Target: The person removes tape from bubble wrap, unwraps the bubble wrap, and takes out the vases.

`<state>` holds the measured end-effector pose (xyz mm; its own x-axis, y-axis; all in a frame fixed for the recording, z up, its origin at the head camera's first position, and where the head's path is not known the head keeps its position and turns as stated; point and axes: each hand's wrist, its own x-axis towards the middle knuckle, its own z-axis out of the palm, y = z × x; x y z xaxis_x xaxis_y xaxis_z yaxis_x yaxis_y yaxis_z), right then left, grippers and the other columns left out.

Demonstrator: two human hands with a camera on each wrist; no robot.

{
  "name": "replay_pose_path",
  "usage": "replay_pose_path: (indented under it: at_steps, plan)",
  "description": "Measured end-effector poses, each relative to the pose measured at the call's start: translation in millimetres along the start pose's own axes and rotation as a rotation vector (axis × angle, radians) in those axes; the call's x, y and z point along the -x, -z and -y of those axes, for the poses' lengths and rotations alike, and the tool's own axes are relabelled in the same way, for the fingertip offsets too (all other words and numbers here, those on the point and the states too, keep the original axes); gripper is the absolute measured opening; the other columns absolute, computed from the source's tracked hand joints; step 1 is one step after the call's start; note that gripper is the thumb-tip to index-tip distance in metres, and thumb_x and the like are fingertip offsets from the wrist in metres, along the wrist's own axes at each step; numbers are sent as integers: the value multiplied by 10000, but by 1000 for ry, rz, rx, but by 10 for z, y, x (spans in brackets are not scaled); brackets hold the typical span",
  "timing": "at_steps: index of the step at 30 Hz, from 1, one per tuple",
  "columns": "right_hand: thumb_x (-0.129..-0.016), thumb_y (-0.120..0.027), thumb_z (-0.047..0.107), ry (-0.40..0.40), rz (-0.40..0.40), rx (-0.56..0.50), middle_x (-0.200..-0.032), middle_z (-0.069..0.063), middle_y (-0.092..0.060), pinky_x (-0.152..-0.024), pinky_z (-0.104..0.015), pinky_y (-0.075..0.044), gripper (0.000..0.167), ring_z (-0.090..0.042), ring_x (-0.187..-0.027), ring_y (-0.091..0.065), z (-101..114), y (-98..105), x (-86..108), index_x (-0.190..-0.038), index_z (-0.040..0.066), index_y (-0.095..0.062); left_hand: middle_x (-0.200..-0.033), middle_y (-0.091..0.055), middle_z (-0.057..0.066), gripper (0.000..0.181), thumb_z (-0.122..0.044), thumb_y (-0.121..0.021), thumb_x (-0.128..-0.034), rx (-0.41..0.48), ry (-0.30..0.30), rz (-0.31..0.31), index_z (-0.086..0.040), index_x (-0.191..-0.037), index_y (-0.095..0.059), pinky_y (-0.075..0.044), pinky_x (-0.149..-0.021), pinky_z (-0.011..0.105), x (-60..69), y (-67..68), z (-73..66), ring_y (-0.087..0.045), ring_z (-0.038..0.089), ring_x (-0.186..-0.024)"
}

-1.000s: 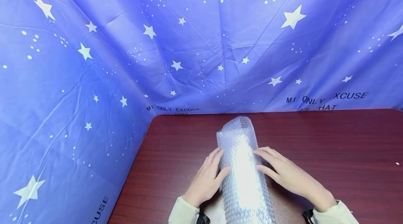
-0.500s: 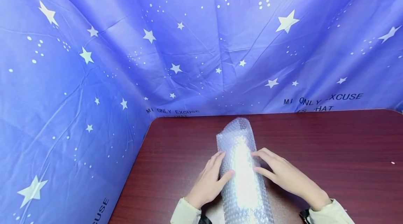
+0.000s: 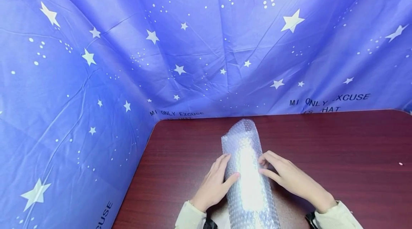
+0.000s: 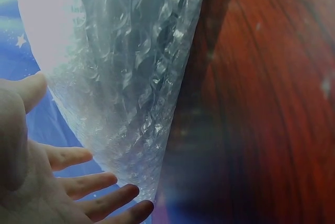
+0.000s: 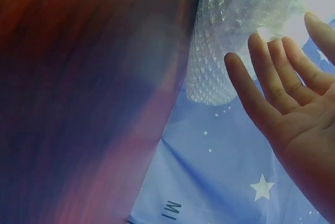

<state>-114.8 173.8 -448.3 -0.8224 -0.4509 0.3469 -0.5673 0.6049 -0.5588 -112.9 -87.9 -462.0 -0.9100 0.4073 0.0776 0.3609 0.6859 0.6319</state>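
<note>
A long, clear roll of bubble wrap (image 3: 251,182) lies lengthwise on the table, its middle washed out by glare and its near end cut off by the frame. Whether anything is inside cannot be made out. My left hand (image 3: 213,184) touches its left side, thumb on top and fingers extended along the edge. On the opposite side, my right hand (image 3: 291,179) rests its fingertips and thumb against the wrap. The left wrist view has the left hand (image 4: 63,182) with spread fingers along the bubble wrap (image 4: 131,67). Long, slightly bent fingers of the right hand (image 5: 298,98) appear in the right wrist view.
The dark red wooden table (image 3: 338,147) extends on both sides of the roll. Behind and to the left hangs a blue curtain (image 3: 193,43) with white stars and printed letters. A small pale speck (image 3: 400,164) lies at the far right of the table.
The left thumb has moved slightly further onto the roll. The right fingers have bent a little more. The head view has shifted slightly; the bubble wrap stays nearly in place.
</note>
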Motion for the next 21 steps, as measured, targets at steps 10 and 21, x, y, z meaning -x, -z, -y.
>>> replay_pose_path:
  at_steps: [10, 21]
  plan:
    - [-977, -635, 161, -4, 30, -110, -973, 94, -568, -711, -222, -539, 134, 16, -862, -568, -35, 12, 9, -1097, 132, -585, -1591, -329, 59, 702, -605, -380, -1009, 8, 1, 5, -181, -1563, -297, -366, -1115, 572, 6, -17, 27, -345, 271, -1447]
    - [-944, -658, 79, 3, -7, -78, -829, 130, -602, -618, -213, -508, 100, 45, -755, -557, -94, 15, 8, -916, 164, -612, -1602, -303, 49, 706, -595, -401, -1009, 70, -3, 28, -183, -1569, -280, -319, -1159, 544, -1, -8, 30, -303, 251, -1469]
